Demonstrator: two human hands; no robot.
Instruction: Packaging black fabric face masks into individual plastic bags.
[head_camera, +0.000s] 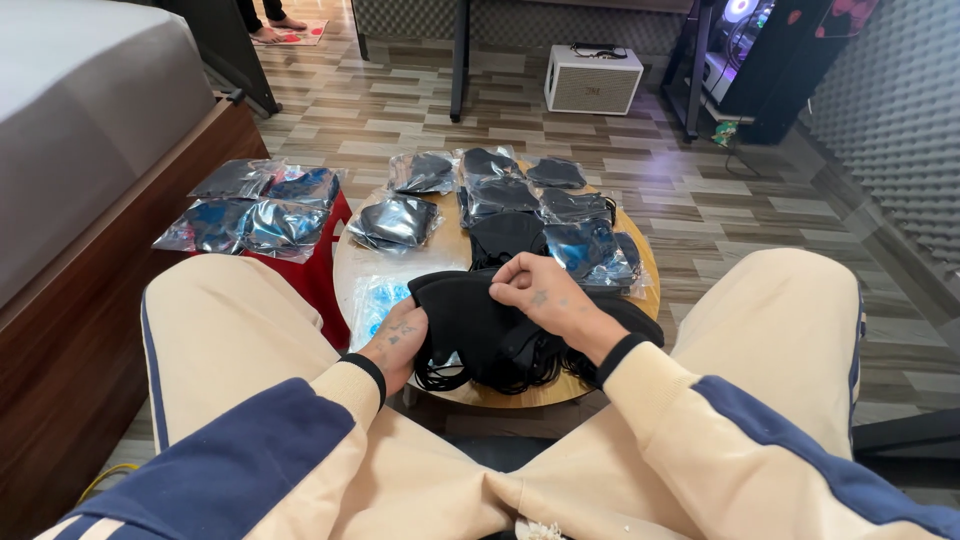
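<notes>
The right hand is closed in a pinch, its fingertips gripping the upper edge of a black fabric face mask that lies on top of a loose heap of black masks with thin ear loops. The left hand rests at the heap's left side, fingers curled around the mask's left edge, so both hands hold the same piece. The heap sits at the near edge of a small round wooden surface, between the person's knees.

Just left of the heap, on the same surface, lies a stack of empty clear plastic sleeves with blue print. Beyond the hands, the far half of the surface carries black masks sealed in clear plastic bags, spread in overlapping rows.

To the left, touching the surface's side, stands a red stool with more bagged masks laid across its top. Further left is a bed with a grey mattress on a dark wooden frame.

On the wood-patterned floor behind, well apart from the surface, stand a white box-shaped speaker and a lit computer case. Another person's bare feet stand on a mat at the top edge.
</notes>
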